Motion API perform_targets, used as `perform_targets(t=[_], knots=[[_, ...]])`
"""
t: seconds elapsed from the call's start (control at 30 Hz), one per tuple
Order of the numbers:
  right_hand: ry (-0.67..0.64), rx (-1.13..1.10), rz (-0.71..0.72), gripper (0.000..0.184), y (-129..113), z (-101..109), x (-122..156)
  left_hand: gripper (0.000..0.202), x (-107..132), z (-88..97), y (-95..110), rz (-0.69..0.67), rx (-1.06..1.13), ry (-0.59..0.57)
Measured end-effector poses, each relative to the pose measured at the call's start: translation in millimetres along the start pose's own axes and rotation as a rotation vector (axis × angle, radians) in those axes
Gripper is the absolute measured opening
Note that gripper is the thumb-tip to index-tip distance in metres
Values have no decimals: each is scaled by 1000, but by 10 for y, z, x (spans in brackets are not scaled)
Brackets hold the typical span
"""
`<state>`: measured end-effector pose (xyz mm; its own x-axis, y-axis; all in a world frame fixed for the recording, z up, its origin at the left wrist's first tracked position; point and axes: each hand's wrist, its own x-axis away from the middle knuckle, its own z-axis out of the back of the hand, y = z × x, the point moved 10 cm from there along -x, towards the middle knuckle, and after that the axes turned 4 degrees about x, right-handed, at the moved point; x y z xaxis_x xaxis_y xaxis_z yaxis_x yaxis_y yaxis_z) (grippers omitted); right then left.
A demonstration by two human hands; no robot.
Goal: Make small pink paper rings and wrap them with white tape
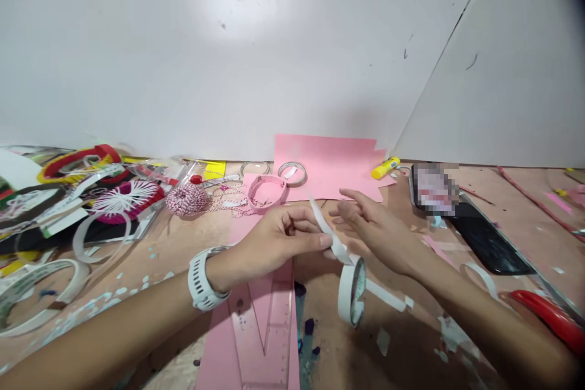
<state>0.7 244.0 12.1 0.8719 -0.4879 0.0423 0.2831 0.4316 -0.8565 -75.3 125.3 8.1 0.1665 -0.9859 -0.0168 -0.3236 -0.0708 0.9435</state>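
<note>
Well, the left hand [274, 237] is closed in a pinch on a narrow white strip of tape [325, 223], just right of the frame's centre. A roll of white tape [351, 291] hangs from the strip, standing on edge, low and right of centre above the wooden worktable [338, 359]. The right hand [379, 231] is open with its fingers spread, just beside the strip, gripping nothing. A white sports watch [205, 277] circles the left wrist.

At the left edge, a clear plastic bag [158, 173] seems to hold red and white craft pieces, though the contents are hard to make out. Toward the top centre lie a pink paper band [267, 193], a smaller tape roll [291, 173] and a pink card sheet [326, 164]. A red-and-white twine ball [187, 200] sits beside the band, and a yellow glue stick [384, 167] lies at the card's right corner.
</note>
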Motion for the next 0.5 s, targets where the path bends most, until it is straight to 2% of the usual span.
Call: perform_targets(t=[0.13,0.2,0.27,0.33,0.43,0.5], knots=[[-211,-102,170,40,-260,-194,67,19,-18,236,43,-53,1,147],[-255,-74,218,26,-343,-264,112,22,-34,327,46,-47,-9,172],[-249,-66,181,26,-305,-279,110,26,-42,401,46,0,-43,178],[-281,-115,114,31,-205,-294,90,32,-31,454,21,106,-136,166],[-410,-169,66,32,-75,-330,74,36,30,481,-74,309,-251,103],[-471,-158,64,32,-16,-309,56,35,68,465,-134,386,-239,59]])
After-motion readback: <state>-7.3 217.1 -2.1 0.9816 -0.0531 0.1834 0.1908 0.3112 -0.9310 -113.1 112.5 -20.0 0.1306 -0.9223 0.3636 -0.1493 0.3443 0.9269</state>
